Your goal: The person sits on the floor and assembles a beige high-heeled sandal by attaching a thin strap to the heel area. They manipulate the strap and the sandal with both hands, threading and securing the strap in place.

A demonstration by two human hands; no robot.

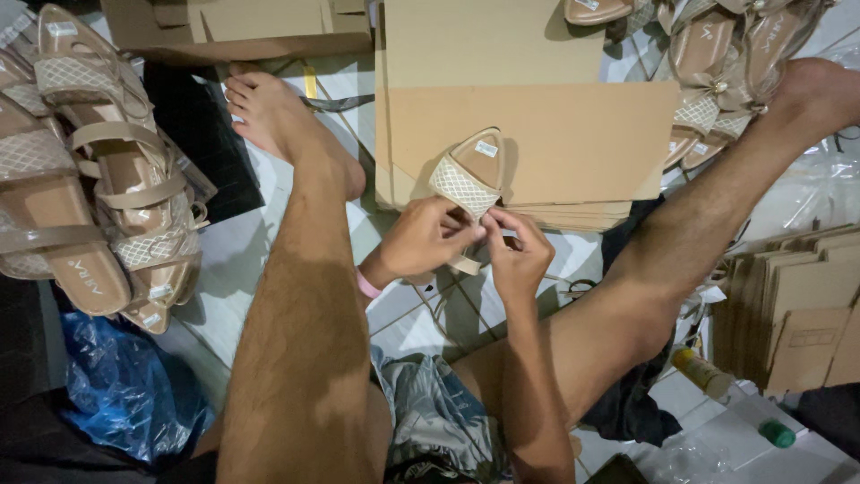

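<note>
One beige sandal (470, 175) with a white mesh strap was held upright between two hands, its toe end lying against the stack of flat cardboard sheets (537, 134) just behind it. The left hand (421, 240) had its fingers curled closed around the sandal's lower part, and a pink band circled that wrist. The right hand (517, 251) pinched with thumb and fingertips at the same lower end of the sandal, touching the left hand's fingertips.

To the left of the cardboard stack, beyond one bare leg and foot, lay a pile of matching sandals (90, 170); at least five could be counted there, though overlap hid the exact number. To the right of the stack, past the second bare leg, sat another heap of sandals (726, 63), about four or five, tangled together. Further right of the stack stood one bundle of folded cardboard boxes (797, 314). Nearer the person than the stack lay one blue plastic bag (125, 385), one yellowish bottle (703, 372) and one green cap (778, 434).
</note>
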